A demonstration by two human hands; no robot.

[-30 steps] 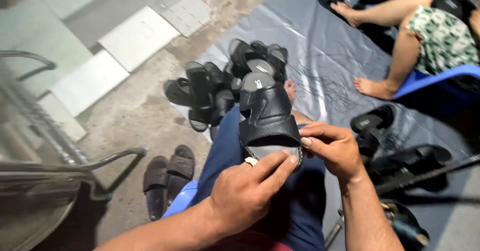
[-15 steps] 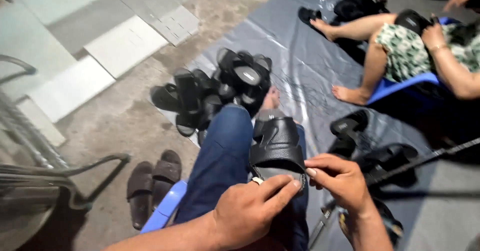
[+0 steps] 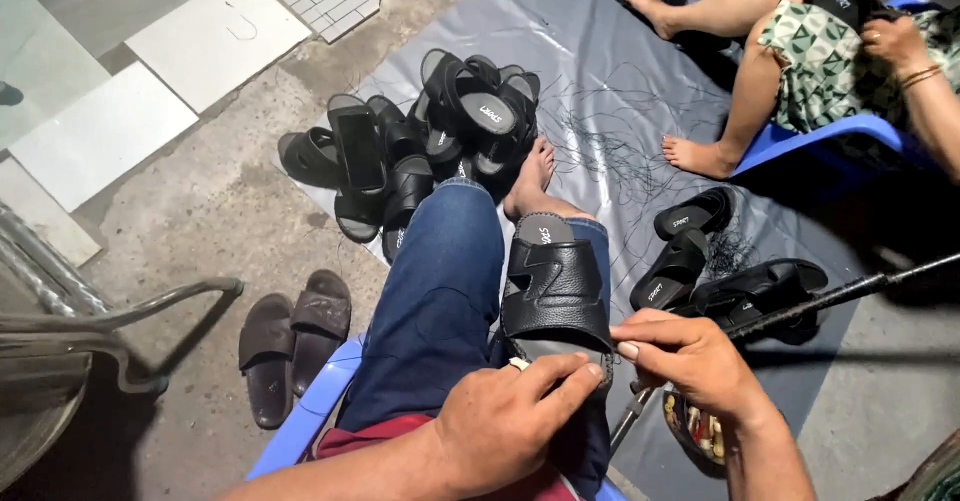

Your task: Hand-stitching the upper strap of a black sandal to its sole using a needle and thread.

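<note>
Black sandal on lap, L hand & R hand fingers pinched on its heel edge

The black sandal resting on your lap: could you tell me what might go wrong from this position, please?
1. The black sandal only lies along the thigh, gripped at its near end by the left hand and right hand; it could slide off.
2. Loose black thread lies over the grey sheet near the bare foot and might tangle around it.
</note>
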